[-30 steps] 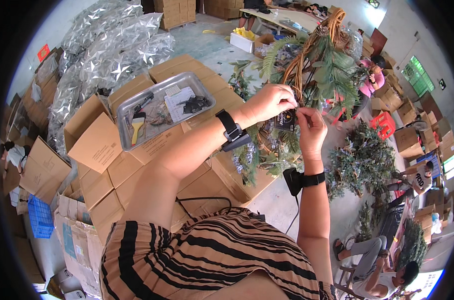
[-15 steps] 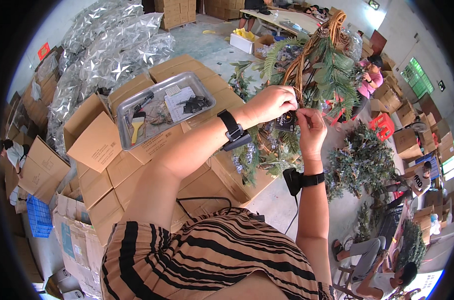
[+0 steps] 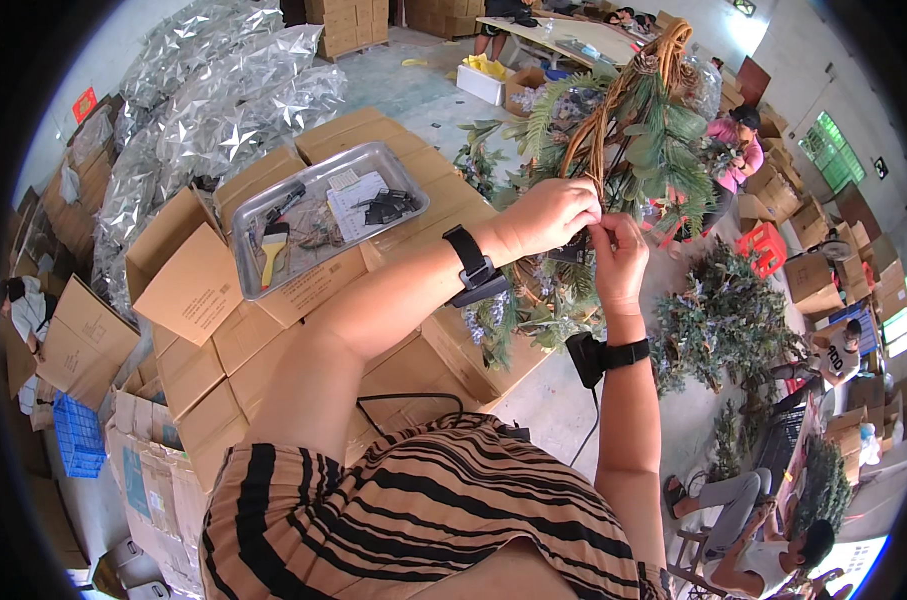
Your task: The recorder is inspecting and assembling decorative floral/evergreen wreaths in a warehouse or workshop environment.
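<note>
Before me stands a wreath (image 3: 663,140) of brown twisted vine, green leaves, pine sprigs and pine cones. At its near-left side my left hand (image 3: 558,215) is closed in a pinch. My right hand (image 3: 621,262) pinches too, its fingertips nearly meeting the left ones. What lies between the fingers is too small to make out. A black card tag (image 3: 571,252) shows in part just beneath my left hand, mostly hidden by it. Leaves and lilac flower sprigs (image 3: 488,310) hang below my hands, over the carton edge.
Left of my hands, a metal tray (image 3: 398,160) with a brush, papers and black tags rests on stacked cartons (image 3: 358,130). An opened carton (image 3: 188,280) stands beside it. Greenery (image 3: 718,320) lies on the floor to the right, near a red stool (image 3: 763,250). Several people work around.
My left hand has shifted slightly right and down, covering most of the black tag that showed before. Both hands' fingertips are closer together.
</note>
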The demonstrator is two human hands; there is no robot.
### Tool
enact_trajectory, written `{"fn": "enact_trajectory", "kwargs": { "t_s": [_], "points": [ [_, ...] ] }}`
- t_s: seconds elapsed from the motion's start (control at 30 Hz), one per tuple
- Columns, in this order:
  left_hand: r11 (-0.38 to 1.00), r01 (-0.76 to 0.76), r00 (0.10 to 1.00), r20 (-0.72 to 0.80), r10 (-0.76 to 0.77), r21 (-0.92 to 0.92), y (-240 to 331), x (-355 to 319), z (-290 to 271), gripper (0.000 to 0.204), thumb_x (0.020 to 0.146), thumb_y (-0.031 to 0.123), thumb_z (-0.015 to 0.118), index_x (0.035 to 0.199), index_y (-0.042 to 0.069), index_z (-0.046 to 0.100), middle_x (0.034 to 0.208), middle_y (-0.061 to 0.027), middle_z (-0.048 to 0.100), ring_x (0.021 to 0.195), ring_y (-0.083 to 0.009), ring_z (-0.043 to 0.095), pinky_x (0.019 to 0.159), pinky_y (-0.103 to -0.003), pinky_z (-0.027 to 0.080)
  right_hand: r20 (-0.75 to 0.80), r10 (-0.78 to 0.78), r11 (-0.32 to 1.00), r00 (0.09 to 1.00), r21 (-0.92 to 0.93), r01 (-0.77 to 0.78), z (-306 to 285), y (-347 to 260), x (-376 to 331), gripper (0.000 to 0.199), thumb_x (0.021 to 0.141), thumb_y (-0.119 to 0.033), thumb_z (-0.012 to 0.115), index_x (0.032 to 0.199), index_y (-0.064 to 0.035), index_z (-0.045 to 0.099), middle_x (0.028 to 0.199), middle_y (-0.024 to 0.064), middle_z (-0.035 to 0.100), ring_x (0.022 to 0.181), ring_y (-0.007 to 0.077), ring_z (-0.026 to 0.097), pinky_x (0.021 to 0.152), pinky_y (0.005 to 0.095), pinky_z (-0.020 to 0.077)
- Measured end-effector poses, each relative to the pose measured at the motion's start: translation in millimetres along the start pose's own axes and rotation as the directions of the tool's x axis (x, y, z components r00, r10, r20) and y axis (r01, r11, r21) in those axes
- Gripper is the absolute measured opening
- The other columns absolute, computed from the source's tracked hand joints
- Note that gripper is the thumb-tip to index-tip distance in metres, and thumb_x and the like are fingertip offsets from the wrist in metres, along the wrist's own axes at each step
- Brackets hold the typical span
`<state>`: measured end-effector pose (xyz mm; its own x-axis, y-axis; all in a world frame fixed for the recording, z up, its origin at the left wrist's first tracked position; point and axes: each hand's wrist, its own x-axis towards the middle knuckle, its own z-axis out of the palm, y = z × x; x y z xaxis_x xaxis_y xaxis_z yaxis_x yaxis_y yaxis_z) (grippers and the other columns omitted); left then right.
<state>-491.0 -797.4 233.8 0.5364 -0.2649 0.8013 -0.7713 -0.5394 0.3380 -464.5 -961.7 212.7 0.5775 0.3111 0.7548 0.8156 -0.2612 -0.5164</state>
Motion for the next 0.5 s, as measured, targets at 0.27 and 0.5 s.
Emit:
{"fn": "enact_trajectory", "kwargs": {
  "t_s": [0.27,0.5],
  "points": [
    [0.999,0.034,0.999,0.000,-0.034,-0.001,-3,0,-12,0.008,0.081,0.009,0.063,0.079,0.002,0.065,0.080,-0.0109,0.061,0.076,-0.0312,0.061,0.069,-0.039,0.049,-0.041,0.106,0.974,0.994,0.206,-0.095,-1,4,-5,0.005,0.082,0.003,0.065,0.085,0.0000,0.061,0.079,0.0041,0.060,0.061,0.0099,0.057,0.056,0.0234,0.0460],
    [1.000,0.016,0.999,0.032,-0.016,0.020,-6,-2,-11,0.006,0.080,0.006,0.065,0.080,0.000,0.063,0.082,-0.0103,0.061,0.076,-0.0290,0.061,0.069,-0.037,0.049,-0.067,0.064,0.989,0.996,0.137,-0.054,6,-3,-5,0.009,0.080,0.000,0.068,0.088,-0.0014,0.064,0.080,0.0038,0.060,0.060,0.0097,0.055,0.055,0.0236,0.0453]
  ]
}}
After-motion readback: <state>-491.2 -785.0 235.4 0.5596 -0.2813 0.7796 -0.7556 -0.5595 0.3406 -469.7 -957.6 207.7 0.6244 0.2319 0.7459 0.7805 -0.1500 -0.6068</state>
